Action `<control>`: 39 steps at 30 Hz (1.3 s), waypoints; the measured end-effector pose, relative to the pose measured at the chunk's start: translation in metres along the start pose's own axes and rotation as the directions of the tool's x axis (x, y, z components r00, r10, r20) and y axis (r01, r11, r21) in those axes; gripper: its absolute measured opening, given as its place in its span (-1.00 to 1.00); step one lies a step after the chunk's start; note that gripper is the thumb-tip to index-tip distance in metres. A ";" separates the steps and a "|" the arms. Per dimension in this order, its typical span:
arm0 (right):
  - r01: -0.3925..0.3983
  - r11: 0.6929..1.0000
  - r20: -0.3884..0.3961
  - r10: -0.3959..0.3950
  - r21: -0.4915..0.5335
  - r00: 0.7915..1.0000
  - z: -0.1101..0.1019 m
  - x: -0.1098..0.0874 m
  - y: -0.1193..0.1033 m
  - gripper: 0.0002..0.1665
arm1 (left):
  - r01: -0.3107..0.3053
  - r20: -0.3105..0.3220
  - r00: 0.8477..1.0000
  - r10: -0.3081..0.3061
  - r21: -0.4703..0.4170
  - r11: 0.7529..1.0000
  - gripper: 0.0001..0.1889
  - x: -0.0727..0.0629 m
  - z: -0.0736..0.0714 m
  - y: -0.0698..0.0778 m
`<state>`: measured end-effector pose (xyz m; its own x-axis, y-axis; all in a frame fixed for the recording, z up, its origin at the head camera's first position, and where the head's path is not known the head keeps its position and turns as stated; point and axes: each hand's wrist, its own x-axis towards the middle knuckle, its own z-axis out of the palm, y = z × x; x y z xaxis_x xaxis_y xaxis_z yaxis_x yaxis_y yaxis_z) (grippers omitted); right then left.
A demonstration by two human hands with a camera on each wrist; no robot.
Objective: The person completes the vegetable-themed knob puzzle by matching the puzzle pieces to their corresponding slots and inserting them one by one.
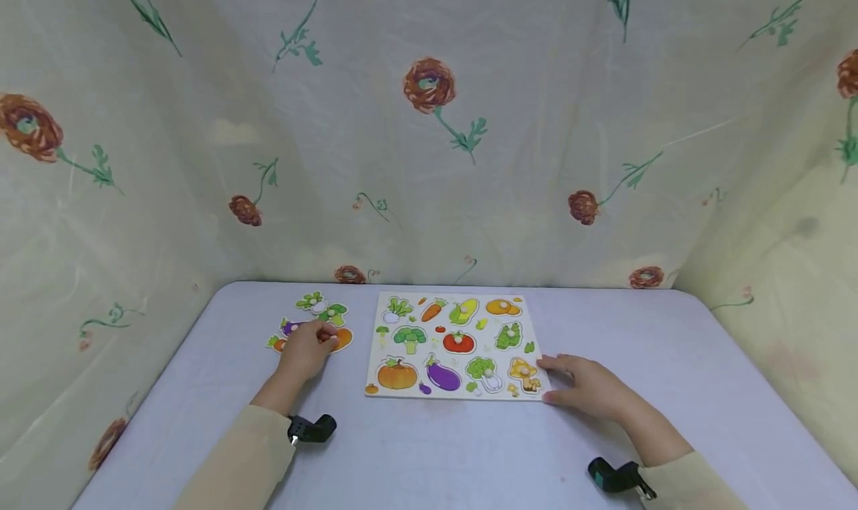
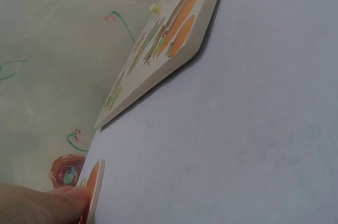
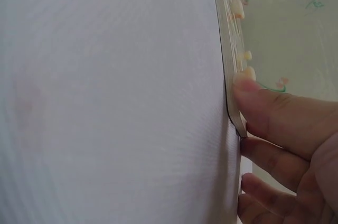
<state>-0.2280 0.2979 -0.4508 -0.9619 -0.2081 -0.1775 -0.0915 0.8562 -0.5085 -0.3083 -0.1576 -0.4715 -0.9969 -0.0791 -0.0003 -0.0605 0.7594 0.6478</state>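
My left hand [image 1: 307, 355] pinches an orange puzzle piece [image 1: 343, 339] with a pale rim, at the loose pieces left of the board. In the left wrist view its fingertips meet at the face of that orange piece [image 2: 95, 182], which stands on edge in this view. The white vegetable puzzle board [image 1: 422, 355] lies flat in the middle of the table. At its near right corner, the thumb and fingers of my right hand [image 1: 590, 387] rest spread along the edge. The right wrist view shows the thumb [image 3: 248, 94] against the board's side, close to the knobs.
Around my left hand lie a purple eggplant piece [image 1: 290, 326], a carrot piece [image 1: 276, 343], a broccoli piece [image 1: 333, 314] and a white-and-green radish piece [image 1: 313, 301]. On the board, a tomato [image 1: 459, 342] and a mushroom [image 1: 525, 374] carry knobs. A floral curtain [image 1: 523, 160] hangs behind the table.
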 end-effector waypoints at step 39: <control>0.044 0.999 0.003 -0.044 -0.015 0.999 -0.003 -0.002 0.001 -0.21 | -0.177 0.289 0.936 0.203 -0.115 0.977 -0.94 -0.045 0.014 0.049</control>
<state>-0.2273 0.3007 -0.4489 -0.9562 -0.2472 -0.1571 -0.1380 0.8533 -0.5029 -0.2670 -0.1077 -0.4508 -0.9597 0.2669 -0.0884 0.1232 0.6819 0.7210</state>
